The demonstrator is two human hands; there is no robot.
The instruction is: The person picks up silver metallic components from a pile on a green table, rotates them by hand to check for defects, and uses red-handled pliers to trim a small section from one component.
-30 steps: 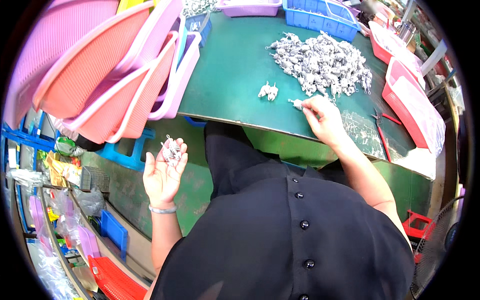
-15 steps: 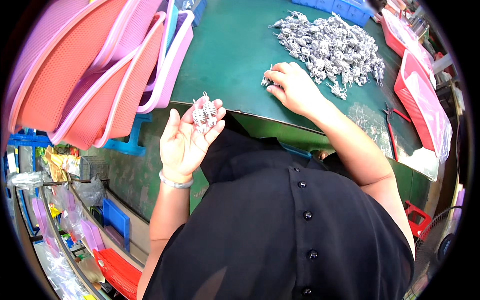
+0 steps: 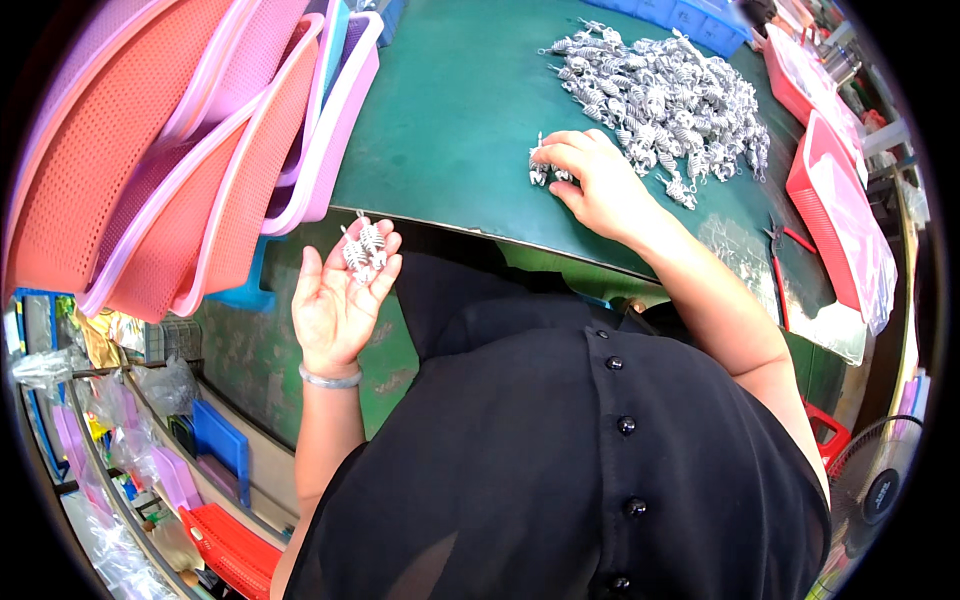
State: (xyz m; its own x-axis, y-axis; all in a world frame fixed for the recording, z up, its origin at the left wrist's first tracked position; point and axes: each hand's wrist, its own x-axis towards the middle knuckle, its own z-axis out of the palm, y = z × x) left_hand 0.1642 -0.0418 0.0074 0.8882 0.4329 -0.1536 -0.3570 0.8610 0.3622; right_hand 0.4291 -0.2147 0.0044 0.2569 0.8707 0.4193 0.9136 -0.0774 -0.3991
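Observation:
My left hand is palm up in front of the table's near edge, fingers loosely spread. Across its fingers lie small grey-and-white skeleton-like charms, ribbed and with little loops at their ends. On the green tabletop, my right hand curls its thumb and fingers around a few more of these charms, which show partly at its fingertips; the rest are hidden under the fingers. Behind and to the right of that hand spreads a large heap of the same charms.
Pink and purple perforated baskets are stacked at left. Red-handled pliers lie at the table's right, near a pink basket with plastic bags. A blue crate stands at the back. A fan is at lower right.
My left hand has shifted left and a little lower in the picture, still carrying its charms. My right hand stays almost in place, with more of the charms showing at its fingertips.

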